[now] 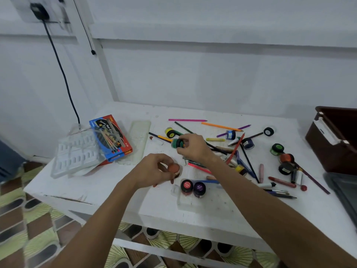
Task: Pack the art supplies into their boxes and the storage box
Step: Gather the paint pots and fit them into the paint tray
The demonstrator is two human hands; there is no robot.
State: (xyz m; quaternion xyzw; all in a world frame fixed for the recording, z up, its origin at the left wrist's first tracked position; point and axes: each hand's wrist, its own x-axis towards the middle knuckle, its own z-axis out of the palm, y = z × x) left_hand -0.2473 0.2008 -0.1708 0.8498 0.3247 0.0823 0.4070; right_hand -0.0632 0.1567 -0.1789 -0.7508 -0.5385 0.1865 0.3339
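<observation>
I see L hand gripping orange jar, R hand pinching green jar. Pencils clutter table right; brown box at right edge.

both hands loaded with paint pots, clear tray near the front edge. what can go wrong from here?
1. The left hand grips an orange-brown paint pot and the right hand a green paint pot; with neither hand free, a slip could drop one.
2. The clear tray, holding the red pot and purple pot, sits near the table's front edge; a forearm could nudge it.
3. The right forearm crosses loose pencils that may roll.
</observation>
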